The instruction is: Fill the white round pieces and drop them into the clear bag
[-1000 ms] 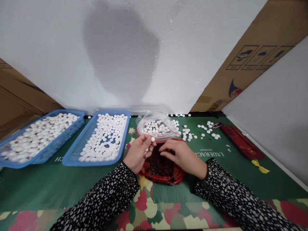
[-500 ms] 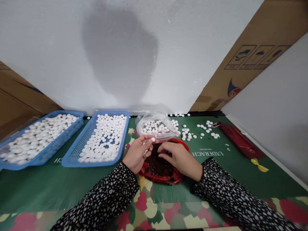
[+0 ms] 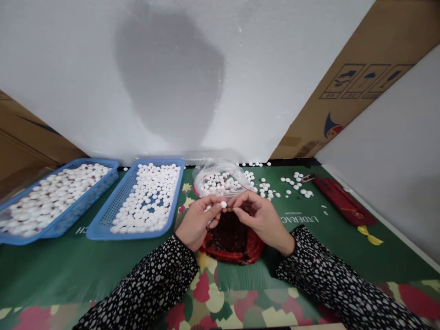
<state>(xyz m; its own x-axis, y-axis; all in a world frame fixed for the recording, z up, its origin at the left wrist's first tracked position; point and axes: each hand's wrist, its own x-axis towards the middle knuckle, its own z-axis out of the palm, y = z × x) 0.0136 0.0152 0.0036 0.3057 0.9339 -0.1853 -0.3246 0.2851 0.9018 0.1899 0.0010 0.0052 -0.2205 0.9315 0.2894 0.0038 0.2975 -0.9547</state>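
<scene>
My left hand (image 3: 196, 223) pinches a small white ball (image 3: 223, 205) between thumb and fingertips, and more white balls show partly inside its curled fingers. Close by on the right, my right hand (image 3: 264, 223) has its thumb and fingers closed beside that ball; whatever they may hold is too small to make out. Beneath both hands lies a red plastic bag (image 3: 255, 251), opened around a dark, wet-looking mass (image 3: 228, 233). Just behind them, a clear zip bag (image 3: 202, 170) holds many more white balls.
Two blue baskets, one nearer (image 3: 92, 229) and one at far left (image 3: 82, 195), contain white balls. Loose balls (image 3: 264, 188) lie right of the zip bag. A dark red case (image 3: 343, 201) with a yellow ribbon (image 3: 369, 235) rests on the green table cover (image 3: 337, 256). Pale panels stand behind and right.
My right hand has risen from over the dark mass to meet the white ball at my left fingertips. My left hand has shifted only slightly, still holding the ball.
</scene>
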